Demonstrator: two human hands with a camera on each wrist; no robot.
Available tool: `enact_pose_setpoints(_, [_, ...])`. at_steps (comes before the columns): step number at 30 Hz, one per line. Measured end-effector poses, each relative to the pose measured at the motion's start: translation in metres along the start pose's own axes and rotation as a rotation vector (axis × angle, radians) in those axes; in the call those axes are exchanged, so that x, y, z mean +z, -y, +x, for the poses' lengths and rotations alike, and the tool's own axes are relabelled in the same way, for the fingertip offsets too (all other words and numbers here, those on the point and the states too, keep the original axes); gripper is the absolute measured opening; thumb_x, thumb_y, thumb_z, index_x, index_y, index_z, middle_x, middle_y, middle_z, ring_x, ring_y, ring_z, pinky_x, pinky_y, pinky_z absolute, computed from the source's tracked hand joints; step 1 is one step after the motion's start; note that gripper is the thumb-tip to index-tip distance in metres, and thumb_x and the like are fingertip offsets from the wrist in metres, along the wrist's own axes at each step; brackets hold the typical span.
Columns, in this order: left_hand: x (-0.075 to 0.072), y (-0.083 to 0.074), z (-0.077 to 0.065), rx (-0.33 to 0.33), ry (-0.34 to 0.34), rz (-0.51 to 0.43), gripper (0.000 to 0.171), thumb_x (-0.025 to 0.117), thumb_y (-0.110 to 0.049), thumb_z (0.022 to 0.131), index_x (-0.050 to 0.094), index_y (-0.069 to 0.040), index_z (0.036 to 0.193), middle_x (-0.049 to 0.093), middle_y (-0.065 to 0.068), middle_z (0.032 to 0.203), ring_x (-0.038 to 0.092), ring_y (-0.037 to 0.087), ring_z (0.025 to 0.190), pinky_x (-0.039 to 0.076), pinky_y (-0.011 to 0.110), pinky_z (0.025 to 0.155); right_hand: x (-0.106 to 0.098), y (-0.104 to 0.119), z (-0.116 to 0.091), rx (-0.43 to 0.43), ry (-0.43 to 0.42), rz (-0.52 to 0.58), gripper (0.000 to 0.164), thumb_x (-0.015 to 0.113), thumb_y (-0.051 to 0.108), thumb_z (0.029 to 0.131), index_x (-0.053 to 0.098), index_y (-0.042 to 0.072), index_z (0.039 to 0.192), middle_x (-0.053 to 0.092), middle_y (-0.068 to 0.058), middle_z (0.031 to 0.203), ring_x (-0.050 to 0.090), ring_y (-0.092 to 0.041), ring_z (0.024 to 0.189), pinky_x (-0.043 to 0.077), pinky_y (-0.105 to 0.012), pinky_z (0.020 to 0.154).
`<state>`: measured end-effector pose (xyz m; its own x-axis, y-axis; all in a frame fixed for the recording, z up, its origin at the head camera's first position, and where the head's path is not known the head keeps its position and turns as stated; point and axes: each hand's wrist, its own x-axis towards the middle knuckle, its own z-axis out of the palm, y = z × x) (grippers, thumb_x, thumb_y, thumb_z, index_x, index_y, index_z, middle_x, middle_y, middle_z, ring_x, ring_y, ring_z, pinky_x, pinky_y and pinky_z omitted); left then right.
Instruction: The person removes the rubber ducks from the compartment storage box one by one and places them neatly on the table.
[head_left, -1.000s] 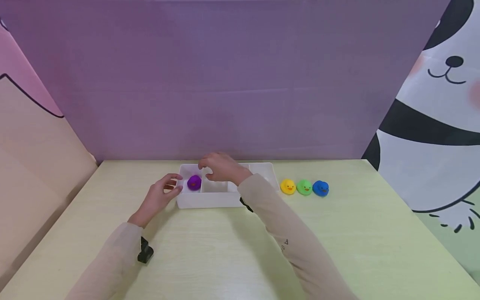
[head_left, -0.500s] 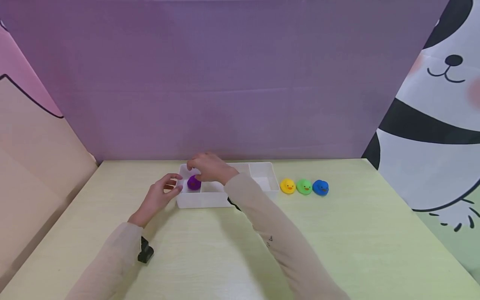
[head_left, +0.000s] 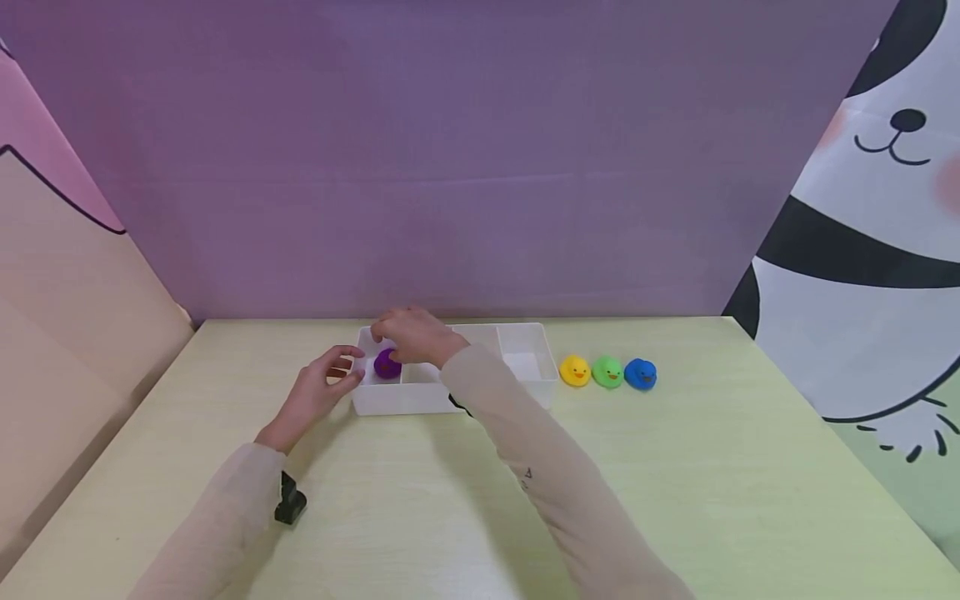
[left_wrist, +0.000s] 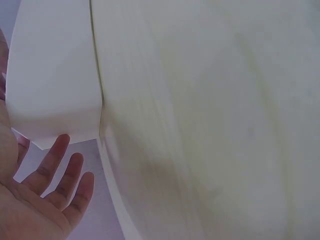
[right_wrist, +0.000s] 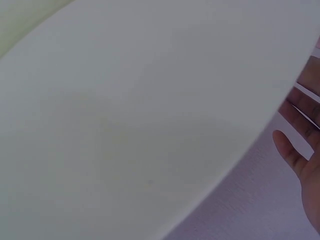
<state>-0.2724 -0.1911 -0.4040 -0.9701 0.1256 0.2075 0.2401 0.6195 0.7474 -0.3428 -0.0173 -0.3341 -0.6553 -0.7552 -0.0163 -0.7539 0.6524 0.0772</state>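
A white divided box [head_left: 420,402] stands near the back of the table, with a purple duck [head_left: 387,365] in its leftmost compartment. My right hand [head_left: 416,337] reaches over that compartment from the right. Its thumb tip is right at the duck's edge and its other fingers arch above and behind the duck. In the right wrist view, the fingers [right_wrist: 301,118] are loosely extended behind the box wall, where the duck is hidden. At the box's left end, my left hand [head_left: 315,392] is spread, thumb and fingertips against the end wall. The left wrist view shows its fingers [left_wrist: 54,159] relaxed beside that end.
A yellow duck [head_left: 575,371], a green duck [head_left: 607,372] and a blue duck [head_left: 641,374] sit in a row on the table [head_left: 712,467], right of the box. Behind the table hangs a purple backdrop [head_left: 465,167].
My right hand has moved left from over the second compartment to the purple duck, its thumb now overlapping the duck's edge. The left hand stays at the box's end.
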Motion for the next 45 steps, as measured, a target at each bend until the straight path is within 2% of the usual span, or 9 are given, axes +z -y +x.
enact_pose_setpoints(8, [0.0, 0.0, -0.001, -0.014, 0.009, -0.002, 0.032, 0.056, -0.024, 0.091, 0.051, -0.012, 0.12, 0.059, 0.023, 0.115, 0.058, 0.038, 0.103, 0.049, 0.049, 0.086, 0.002, 0.001, 0.006, 0.006, 0.028, 0.009, 0.028, 0.068, 0.017, 0.082, 0.063, 0.017, 0.11, 0.063, 0.004, 0.115, 0.05, -0.015, 0.109, 0.037, -0.037, 0.101])
enact_pose_setpoints(28, [0.001, -0.004, -0.003, -0.016, 0.015, -0.002, 0.032, 0.056, -0.023, 0.091, 0.051, -0.014, 0.121, 0.059, 0.021, 0.114, 0.058, 0.037, 0.104, 0.049, 0.05, 0.085, 0.008, 0.004, 0.014, -0.017, 0.084, -0.058, 0.024, 0.066, 0.012, 0.082, 0.064, 0.02, 0.105, 0.065, 0.005, 0.107, 0.051, -0.012, 0.092, 0.039, -0.031, 0.093])
enact_pose_setpoints(37, [0.001, -0.004, -0.003, -0.008, 0.015, 0.001, 0.032, 0.056, -0.024, 0.091, 0.051, -0.014, 0.121, 0.06, 0.02, 0.114, 0.058, 0.037, 0.104, 0.049, 0.049, 0.085, 0.008, 0.007, 0.016, -0.02, 0.11, -0.12, 0.03, 0.064, 0.008, 0.082, 0.064, 0.024, 0.108, 0.064, 0.007, 0.107, 0.053, -0.01, 0.095, 0.042, -0.03, 0.092])
enact_pose_setpoints(45, [0.001, -0.003, -0.003, -0.011, 0.019, -0.002, 0.031, 0.056, -0.023, 0.091, 0.051, -0.014, 0.121, 0.059, 0.02, 0.115, 0.058, 0.038, 0.104, 0.049, 0.049, 0.085, 0.009, 0.009, 0.015, -0.018, 0.112, -0.108, 0.031, 0.062, 0.007, 0.084, 0.065, 0.025, 0.108, 0.065, 0.008, 0.107, 0.054, -0.011, 0.099, 0.041, -0.033, 0.095])
